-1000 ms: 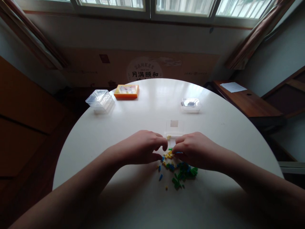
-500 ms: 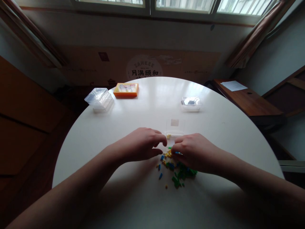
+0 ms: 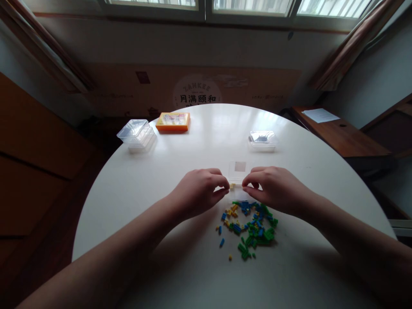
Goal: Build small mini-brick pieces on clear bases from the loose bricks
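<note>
An open clear plastic box (image 3: 240, 195) lies on the table with its lid (image 3: 237, 170) tipped back. A few small yellow bricks (image 3: 232, 186) are at its left side. At the box's left side is my left hand (image 3: 206, 189), thumb and forefinger pinched together. My right hand (image 3: 272, 186) pinches at the right side, its fingertips over the box. Whatever either pinch holds is too small to make out. Just in front of the box spreads a loose pile of small blue, green and yellow toy bricks (image 3: 257, 227), below both hands.
On the white round table (image 3: 154, 279), a clear box with a raised lid (image 3: 137, 135) stands far left, beside an orange case (image 3: 174, 123). Another clear box (image 3: 262, 140) is at the back right. Beyond the table's right edge, papers (image 3: 320, 115) lie on a wooden desk (image 3: 350, 137).
My right hand has moved up from over the bricks to the box, uncovering the pile. My left hand has closed from parted fingers to a pinch at the box's left side.
</note>
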`<action>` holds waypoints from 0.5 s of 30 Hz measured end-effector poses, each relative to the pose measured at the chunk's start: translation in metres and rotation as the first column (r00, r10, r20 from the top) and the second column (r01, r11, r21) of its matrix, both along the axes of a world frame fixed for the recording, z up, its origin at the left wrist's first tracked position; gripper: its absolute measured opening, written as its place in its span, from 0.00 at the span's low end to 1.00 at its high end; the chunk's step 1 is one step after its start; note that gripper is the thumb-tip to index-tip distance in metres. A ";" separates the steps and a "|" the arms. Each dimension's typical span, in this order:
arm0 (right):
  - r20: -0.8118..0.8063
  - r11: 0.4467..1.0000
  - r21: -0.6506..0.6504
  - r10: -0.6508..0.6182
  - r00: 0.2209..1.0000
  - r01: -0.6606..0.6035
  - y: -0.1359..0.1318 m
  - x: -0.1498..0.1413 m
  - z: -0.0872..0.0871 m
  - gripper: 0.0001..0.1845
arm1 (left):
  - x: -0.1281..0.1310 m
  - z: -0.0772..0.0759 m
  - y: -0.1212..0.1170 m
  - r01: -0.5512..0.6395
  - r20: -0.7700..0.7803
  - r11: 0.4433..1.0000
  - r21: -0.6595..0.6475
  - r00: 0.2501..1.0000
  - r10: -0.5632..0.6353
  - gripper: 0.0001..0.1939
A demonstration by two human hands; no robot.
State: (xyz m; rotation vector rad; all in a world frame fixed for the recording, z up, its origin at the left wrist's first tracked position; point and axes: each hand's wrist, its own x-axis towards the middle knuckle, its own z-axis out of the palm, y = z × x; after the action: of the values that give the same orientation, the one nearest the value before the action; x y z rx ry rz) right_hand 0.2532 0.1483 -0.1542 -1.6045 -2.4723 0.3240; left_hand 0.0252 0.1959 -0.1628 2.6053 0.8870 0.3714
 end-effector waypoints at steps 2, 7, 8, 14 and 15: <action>0.018 1.000 -0.013 0.002 1.000 -0.001 0.002 -0.002 -0.004 0.08 | 0.002 -0.003 0.000 -0.074 0.009 0.997 -0.023 0.997 0.075 0.07; 0.009 1.000 -0.021 0.011 1.000 -0.011 0.003 -0.005 -0.009 0.08 | 0.005 -0.011 0.001 -0.148 0.045 0.982 -0.121 0.987 0.154 0.10; 0.002 1.000 -0.018 0.013 1.000 -0.013 0.003 -0.005 -0.010 0.08 | 0.005 -0.012 0.002 -0.136 0.065 0.979 -0.149 0.987 0.147 0.10; -0.033 0.999 0.051 -0.001 0.999 0.002 0.003 -0.006 -0.013 0.07 | 0.005 -0.013 0.005 -0.044 0.174 0.965 -0.259 0.981 0.091 0.11; -0.034 0.998 0.059 0.002 0.999 0.000 0.003 -0.006 -0.012 0.07 | 0.005 -0.013 0.006 -0.040 0.169 0.962 -0.271 0.982 0.088 0.12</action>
State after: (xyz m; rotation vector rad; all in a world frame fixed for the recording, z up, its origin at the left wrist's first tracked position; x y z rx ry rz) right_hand 0.2476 0.1514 -0.1664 -1.5614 -2.4347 0.2739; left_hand 0.0300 0.2017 -0.1761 2.2628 0.8934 0.4622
